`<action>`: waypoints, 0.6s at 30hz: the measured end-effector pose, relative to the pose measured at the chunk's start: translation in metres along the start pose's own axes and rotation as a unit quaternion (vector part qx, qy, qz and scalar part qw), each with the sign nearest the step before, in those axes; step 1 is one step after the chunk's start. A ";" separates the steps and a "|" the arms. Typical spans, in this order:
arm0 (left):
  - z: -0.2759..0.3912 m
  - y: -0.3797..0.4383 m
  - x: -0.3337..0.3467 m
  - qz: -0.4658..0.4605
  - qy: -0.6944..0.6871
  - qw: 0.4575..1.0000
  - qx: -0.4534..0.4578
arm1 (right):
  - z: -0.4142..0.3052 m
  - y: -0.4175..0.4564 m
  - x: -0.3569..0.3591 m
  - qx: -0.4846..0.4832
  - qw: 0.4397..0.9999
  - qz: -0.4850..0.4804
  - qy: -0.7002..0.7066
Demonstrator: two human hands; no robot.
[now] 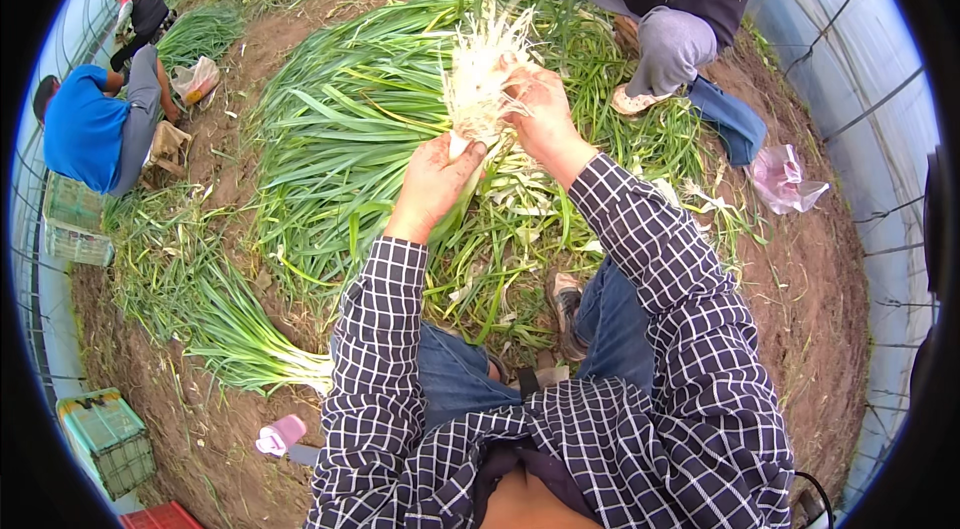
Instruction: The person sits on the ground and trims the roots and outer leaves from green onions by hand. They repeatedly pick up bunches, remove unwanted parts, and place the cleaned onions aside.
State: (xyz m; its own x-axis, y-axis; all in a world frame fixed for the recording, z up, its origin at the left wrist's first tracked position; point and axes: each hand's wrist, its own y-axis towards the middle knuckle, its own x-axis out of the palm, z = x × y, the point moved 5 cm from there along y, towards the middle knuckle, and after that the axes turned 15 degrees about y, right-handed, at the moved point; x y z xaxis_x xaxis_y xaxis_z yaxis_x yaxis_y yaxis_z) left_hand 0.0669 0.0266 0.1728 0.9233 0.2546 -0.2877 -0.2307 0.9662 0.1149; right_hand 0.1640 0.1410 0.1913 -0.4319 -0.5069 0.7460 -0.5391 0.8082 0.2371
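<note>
My left hand grips the white stem of a leafy green plant with pale roots, its thumb beside the root end. At the fringe of those pale roots, my right hand has its fingers closed on some strands. A large heap of long green leafy plants lies beneath and left of my hands. Loose leaves and pale peelings are strewn below them. Another bunch with white stems lies on the soil near my left forearm.
A person in dark clothes crouches opposite, holding rooted plants. Two people work at the far left. Plastic crates stand at lower left, near a pink container. A plastic bag lies right, beside the sheeted wall.
</note>
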 end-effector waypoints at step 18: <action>-0.013 0.006 -0.023 0.067 0.064 0.995 -0.044 | -0.012 -0.017 0.045 -0.131 0.882 -0.170 -0.419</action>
State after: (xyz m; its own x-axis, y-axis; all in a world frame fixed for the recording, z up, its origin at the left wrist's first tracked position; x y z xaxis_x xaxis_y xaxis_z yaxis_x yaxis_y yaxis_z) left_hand 0.0398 0.0274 0.1680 0.8364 0.3796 -0.3955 -0.3813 0.9212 0.0778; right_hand 0.1622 0.1073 0.2284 -0.7193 -0.6886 -0.0915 -0.6022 0.5524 0.5764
